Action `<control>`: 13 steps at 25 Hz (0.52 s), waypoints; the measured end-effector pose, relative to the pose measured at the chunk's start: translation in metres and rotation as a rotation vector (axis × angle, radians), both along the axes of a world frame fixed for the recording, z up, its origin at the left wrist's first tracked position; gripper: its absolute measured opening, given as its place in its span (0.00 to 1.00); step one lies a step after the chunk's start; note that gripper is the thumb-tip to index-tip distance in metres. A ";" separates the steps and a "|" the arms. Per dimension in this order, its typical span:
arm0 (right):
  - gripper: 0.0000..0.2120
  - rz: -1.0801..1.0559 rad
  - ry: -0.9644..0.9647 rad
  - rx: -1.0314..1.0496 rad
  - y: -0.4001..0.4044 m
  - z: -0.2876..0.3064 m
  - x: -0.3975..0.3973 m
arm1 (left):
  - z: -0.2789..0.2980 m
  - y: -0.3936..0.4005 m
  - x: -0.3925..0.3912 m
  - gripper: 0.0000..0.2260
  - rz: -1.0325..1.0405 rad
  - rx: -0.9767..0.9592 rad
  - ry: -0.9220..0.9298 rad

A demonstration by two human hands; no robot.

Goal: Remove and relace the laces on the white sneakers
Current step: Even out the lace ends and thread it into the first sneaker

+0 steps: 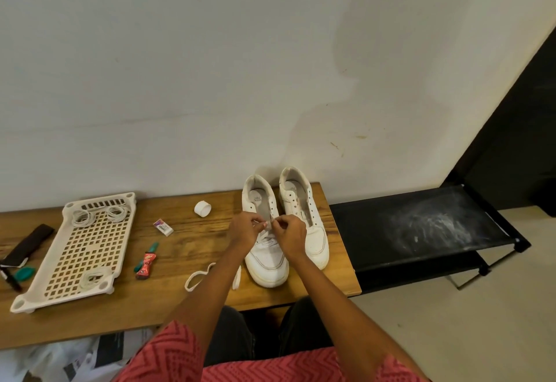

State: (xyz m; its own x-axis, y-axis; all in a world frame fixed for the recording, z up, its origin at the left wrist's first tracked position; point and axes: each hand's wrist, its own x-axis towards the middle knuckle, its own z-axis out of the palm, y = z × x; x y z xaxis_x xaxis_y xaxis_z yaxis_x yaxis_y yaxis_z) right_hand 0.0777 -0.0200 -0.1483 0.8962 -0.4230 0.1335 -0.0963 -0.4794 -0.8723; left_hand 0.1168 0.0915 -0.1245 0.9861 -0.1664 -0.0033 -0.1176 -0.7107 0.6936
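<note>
Head view: left hand (245,229) and right hand (289,233) meet over the left sneaker (265,240), fingertips nearly touching at its eyelet row. Both grips narrow, thumb and forefinger pinched on a thin white lace (268,224); the lace is too small to tell exactly where each pinch sits. Other fingers curled in. Both forearms reach forward from the bottom of the frame, bare, converging on the shoe; wrists bent slightly down, backs of the hands up.

Left sneaker stands on the wooden desk (180,249), toe toward the person, heel near the wall. Right sneaker (304,216) just beside it, same heading, eyelets bare, partly behind the right hand. A loose white lace (197,276) lies on the desk near the left sneaker's toe, partly under the left forearm.

Further left on the desk: white perforated tray (36,297) with coils of white cord (84,219), a white tape roll (202,208), an eraser (163,227), a red-and-green tube (146,261), a black strip (28,246), a marker (10,276) and a teal object (24,273). Black shelf (376,231) adjoins the desk's right end. Red patterned sleeve (168,351) at the bottom.
</note>
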 end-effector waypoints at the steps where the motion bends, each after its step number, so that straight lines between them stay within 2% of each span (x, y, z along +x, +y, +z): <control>1: 0.07 -0.001 0.000 0.016 -0.002 -0.002 0.000 | -0.002 -0.002 0.000 0.08 -0.022 0.046 0.007; 8: 0.08 0.021 0.047 0.078 -0.007 -0.007 0.006 | 0.013 -0.021 0.008 0.08 -0.040 0.393 0.051; 10: 0.08 0.020 0.051 0.085 -0.007 -0.008 0.006 | 0.014 -0.021 0.011 0.08 -0.040 0.401 0.067; 13: 0.08 0.024 0.034 0.086 -0.008 -0.008 0.005 | 0.006 -0.012 0.013 0.08 -0.050 0.308 0.088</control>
